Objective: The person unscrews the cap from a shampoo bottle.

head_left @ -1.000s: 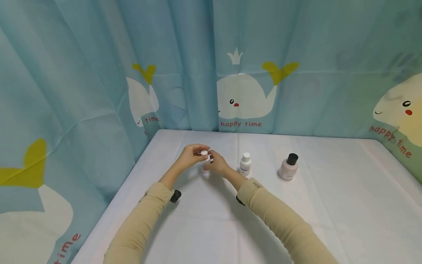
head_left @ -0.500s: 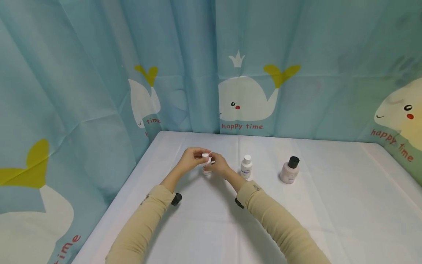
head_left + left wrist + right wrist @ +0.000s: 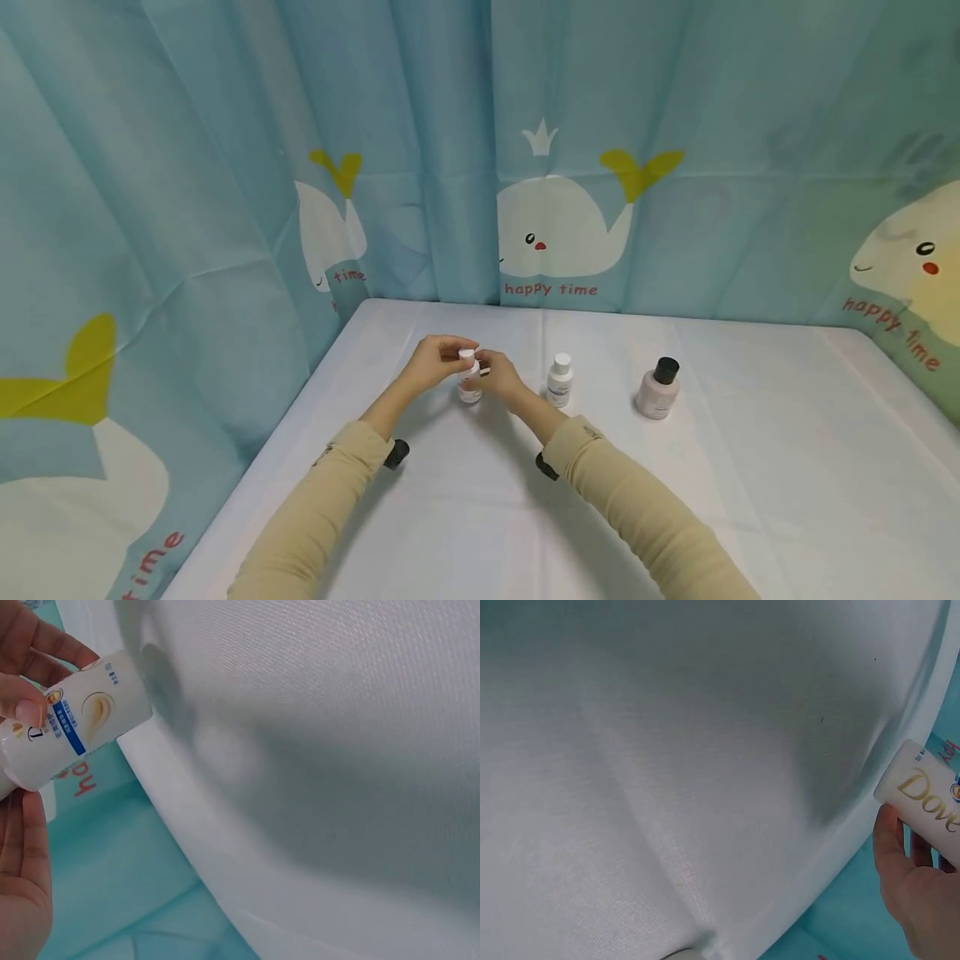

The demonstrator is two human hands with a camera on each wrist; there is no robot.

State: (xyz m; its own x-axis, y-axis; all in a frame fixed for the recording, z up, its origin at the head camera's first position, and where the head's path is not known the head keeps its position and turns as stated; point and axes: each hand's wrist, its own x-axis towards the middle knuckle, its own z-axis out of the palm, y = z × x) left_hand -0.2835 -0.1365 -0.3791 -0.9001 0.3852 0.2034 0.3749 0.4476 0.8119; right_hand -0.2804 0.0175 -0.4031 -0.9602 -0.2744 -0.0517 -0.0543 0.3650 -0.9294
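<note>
Both hands meet at a small white Dove bottle [image 3: 470, 393] near the left back of the table, held upright in the head view. My left hand [image 3: 433, 364] pinches its white cap [image 3: 467, 356] between thumb and fingers. Lower down, my right hand [image 3: 501, 379] grips the bottle's body from the right. In the left wrist view, the bottle [image 3: 112, 697] shows a blue stripe and a cream swirl, with the right thumb [image 3: 28, 712] across its label. The right wrist view catches gold Dove lettering on the bottle [image 3: 922, 796], the right fingers wrapped beneath it.
A second white bottle [image 3: 559, 385] stands just right of the right hand. Farther right is a pale pink bottle [image 3: 656, 398] with a black cap. All are on a white-covered table [image 3: 787, 450], backed by a blue whale-print curtain [image 3: 435, 167].
The head view has tilted slightly, so the scene sits a little lower. Both hands keep their hold on the bottle, which stands nearly where it was.
</note>
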